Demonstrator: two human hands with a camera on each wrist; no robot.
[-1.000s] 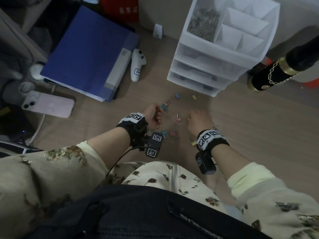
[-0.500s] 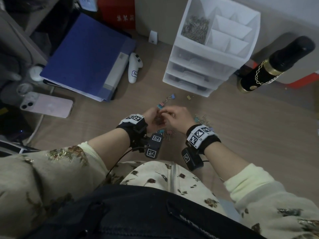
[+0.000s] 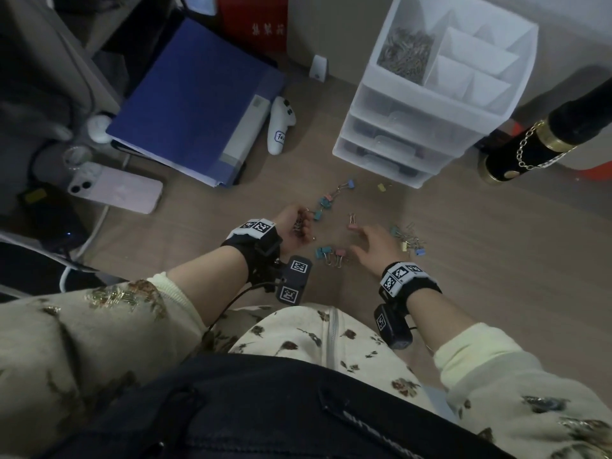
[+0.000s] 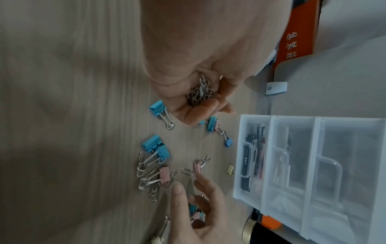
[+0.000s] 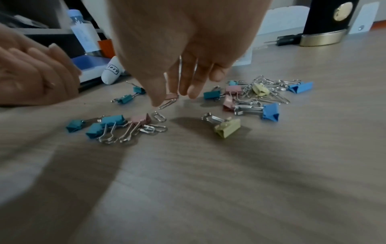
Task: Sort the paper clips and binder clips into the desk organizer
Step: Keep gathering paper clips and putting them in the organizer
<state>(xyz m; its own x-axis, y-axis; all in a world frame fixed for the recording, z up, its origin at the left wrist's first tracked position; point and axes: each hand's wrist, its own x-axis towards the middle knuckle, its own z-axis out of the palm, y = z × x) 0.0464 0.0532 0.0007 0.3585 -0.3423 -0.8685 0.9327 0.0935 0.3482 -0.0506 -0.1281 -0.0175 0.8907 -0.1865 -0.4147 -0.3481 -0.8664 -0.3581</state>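
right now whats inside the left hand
A bunch of silver paper clips sits in the cupped left hand, the fingers curled round them. How many there are, and whether anything lies beneath them, is hidden by the palm.

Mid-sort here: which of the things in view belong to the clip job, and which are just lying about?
Job:
- left hand, holding a bunch of paper clips
- right hand, open
- binder clips on the desk
- desk organizer

Lying about:
- blue folder
- phone
- white controller
- black bottle
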